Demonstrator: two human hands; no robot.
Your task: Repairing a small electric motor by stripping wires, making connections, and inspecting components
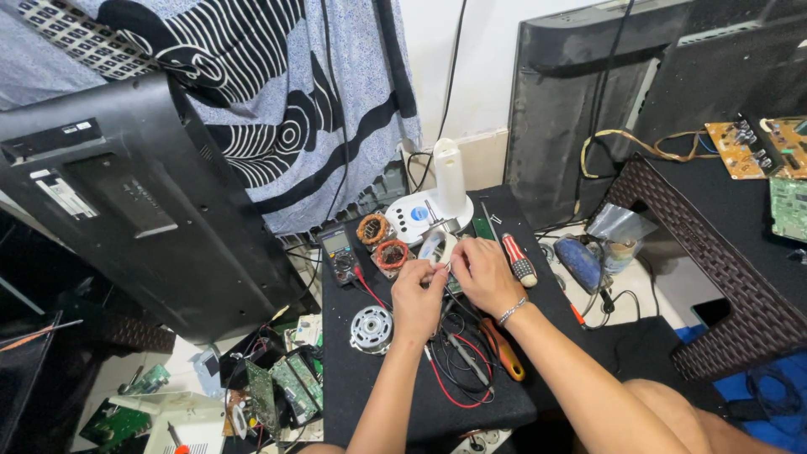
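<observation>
My left hand [418, 296] and my right hand [483, 273] meet over a small black work table [378, 387]. Together their fingertips pinch a small metal part [446, 267], too small to make out. Just behind the hands lie a white roll of tape [432, 246] and two copper-wound coils [382, 242]. A round silver motor part [371, 328] sits left of my left wrist. Red and black test leads [458, 370] curl under my forearms. My right wrist wears a bracelet.
A multimeter [340, 255], a red-handled screwdriver [519, 259], an orange-handled tool [503, 349] and a white stand lamp [437, 197] share the table. Flat-screen backs lean at left [134, 202] and right [572, 109]. Circuit boards lie at the lower left [282, 387] and upper right [756, 151].
</observation>
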